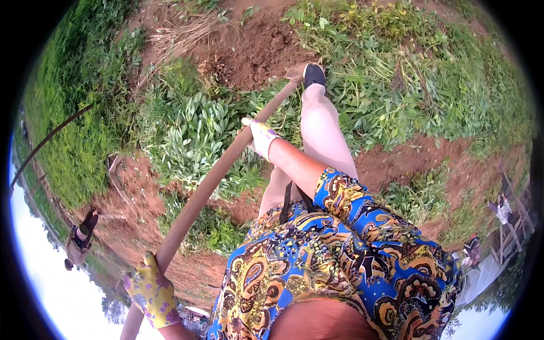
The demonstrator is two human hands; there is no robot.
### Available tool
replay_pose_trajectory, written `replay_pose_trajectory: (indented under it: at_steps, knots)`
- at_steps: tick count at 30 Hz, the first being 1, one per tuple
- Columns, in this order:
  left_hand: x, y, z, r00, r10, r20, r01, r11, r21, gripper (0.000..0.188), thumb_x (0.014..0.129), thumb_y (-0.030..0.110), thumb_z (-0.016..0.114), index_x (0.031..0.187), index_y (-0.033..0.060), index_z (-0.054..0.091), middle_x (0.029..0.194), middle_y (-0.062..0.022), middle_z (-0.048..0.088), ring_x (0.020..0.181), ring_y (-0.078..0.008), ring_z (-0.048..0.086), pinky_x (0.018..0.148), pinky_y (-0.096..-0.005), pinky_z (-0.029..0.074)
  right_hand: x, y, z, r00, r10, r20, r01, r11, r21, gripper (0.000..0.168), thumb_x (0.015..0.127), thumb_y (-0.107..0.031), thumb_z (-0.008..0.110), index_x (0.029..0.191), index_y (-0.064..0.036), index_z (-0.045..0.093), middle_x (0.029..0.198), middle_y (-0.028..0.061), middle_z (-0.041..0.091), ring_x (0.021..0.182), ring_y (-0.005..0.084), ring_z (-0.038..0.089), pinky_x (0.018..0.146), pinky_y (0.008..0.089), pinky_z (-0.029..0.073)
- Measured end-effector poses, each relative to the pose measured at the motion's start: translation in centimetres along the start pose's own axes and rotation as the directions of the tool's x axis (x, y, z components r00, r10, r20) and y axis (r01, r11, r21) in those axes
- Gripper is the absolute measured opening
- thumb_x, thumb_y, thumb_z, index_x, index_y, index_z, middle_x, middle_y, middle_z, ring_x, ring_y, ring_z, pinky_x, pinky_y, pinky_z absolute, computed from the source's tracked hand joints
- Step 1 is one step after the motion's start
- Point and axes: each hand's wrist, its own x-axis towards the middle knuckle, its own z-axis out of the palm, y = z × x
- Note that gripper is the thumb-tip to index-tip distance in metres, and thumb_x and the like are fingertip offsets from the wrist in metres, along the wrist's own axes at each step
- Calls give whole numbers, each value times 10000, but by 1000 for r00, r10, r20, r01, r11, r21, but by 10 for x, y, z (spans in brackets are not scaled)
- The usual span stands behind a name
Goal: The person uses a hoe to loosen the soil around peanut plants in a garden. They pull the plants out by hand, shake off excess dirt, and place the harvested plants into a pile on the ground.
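Note:
A long wooden handle (pixel 212 178) slants from the lower left up to a metal blade (pixel 297 70), which rests on the soil beside my dark shoe (pixel 314 75). Around the upper part of the handle closes my right hand (pixel 260 138), in a floral-patterned glove. My left hand (pixel 154 291), in a yellow glove with purple flowers, grips the same handle near its lower end in the picture. Loose reddish-brown soil (pixel 263 51) lies just past the blade. Leafy green plants (pixel 199 131) are spread under and beside the handle.
More cut or flattened plants (pixel 408 85) cover the ground at right. Dry stalks (pixel 182 38) lie at upper left, and a branch (pixel 115 176) lies on bare soil. One person (pixel 80 240) stands far left. Other people (pixel 471 250) are at far right, near wooden poles (pixel 512 233).

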Motion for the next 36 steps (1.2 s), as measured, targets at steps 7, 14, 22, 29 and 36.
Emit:
replay_pose_trajectory:
  at_steps: [7, 14, 22, 29, 36]
  knots:
    - [39, 28, -8, 994, 66, 83, -63, 997, -32, 235, 693, 38, 510, 928, 47, 503, 711, -134, 599, 720, -300, 594, 814, -388, 397, 44, -35, -3, 997, 45, -61, -46, 999, -13, 159, 781, -75, 579, 833, -40, 433, 684, 90, 499, 585, 243, 552, 565, 404, 516]
    - [-17, 69, 127, 894, 311, 323, -187, 913, -363, 209, 761, 156, 484, 956, 82, 475, 671, -156, 615, 619, -321, 612, 594, -426, 434, 35, 17, -75, 995, 25, -92, -43, 979, -198, 147, 769, -65, 588, 820, -17, 458, 637, 107, 510, 532, 271, 562, 466, 420, 491]
    - [0, 55, 73, 795, 406, 451, -240, 893, -381, 285, 687, 133, 549, 934, 55, 429, 634, -143, 607, 591, -311, 610, 590, -410, 459, 7, 0, -56, 995, -6, -99, -17, 974, -228, 259, 743, -28, 605, 891, -1, 394, 706, 129, 530, 536, 248, 572, 443, 364, 496]
    - [68, 49, 21, 783, 419, 460, -248, 888, -387, 367, 651, 107, 537, 998, 35, 442, 685, -137, 617, 641, -303, 620, 616, -409, 476, 65, -37, -32, 988, 41, -151, -78, 965, -250, 170, 770, -62, 593, 866, -7, 464, 669, 122, 534, 556, 257, 567, 501, 386, 494]
    - [-11, 104, 185, 734, 395, 552, -99, 867, -488, 358, 740, 239, 549, 1043, 76, 445, 707, -189, 620, 671, -343, 620, 601, -433, 470, 22, 0, -74, 975, -33, -221, -70, 895, -441, 220, 735, -41, 635, 871, -5, 466, 717, 115, 552, 567, 241, 579, 510, 369, 507]
